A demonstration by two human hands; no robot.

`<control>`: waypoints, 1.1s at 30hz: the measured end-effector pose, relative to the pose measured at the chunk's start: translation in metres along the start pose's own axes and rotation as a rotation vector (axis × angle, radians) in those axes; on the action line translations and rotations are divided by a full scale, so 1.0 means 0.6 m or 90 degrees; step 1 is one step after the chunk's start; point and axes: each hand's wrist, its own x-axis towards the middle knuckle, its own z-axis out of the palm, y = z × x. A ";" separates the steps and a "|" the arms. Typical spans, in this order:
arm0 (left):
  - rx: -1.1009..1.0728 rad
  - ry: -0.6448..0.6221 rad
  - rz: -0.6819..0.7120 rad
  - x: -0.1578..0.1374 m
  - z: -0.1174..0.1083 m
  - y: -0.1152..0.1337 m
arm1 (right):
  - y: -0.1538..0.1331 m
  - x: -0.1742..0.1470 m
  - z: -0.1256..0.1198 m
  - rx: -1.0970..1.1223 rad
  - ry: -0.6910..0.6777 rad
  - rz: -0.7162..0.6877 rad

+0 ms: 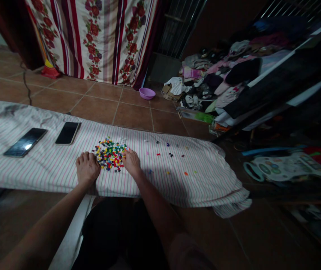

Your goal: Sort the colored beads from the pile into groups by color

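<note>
A heap of small coloured beads lies on a pink-striped cloth spread over a low board. My left hand rests knuckles-up on the cloth at the heap's left edge, fingers curled. At the heap's right edge my right hand has its fingertips touching the beads. Whether either hand pinches a bead cannot be made out. A few loose beads are scattered on the cloth to the right.
Two dark phones lie on the cloth at the left. Beyond, on the tiled floor, stand a purple bowl and a flowered curtain. A pile of clothes and a toy crowd the right.
</note>
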 end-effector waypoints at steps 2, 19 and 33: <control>0.006 0.001 -0.001 0.000 0.000 0.000 | -0.002 0.001 0.003 -0.004 0.002 0.012; 0.007 -0.019 -0.008 -0.005 -0.009 0.000 | 0.002 -0.023 0.015 -0.008 0.084 -0.057; 0.018 -0.006 0.003 -0.004 -0.021 0.009 | -0.027 -0.037 -0.007 0.074 0.080 -0.054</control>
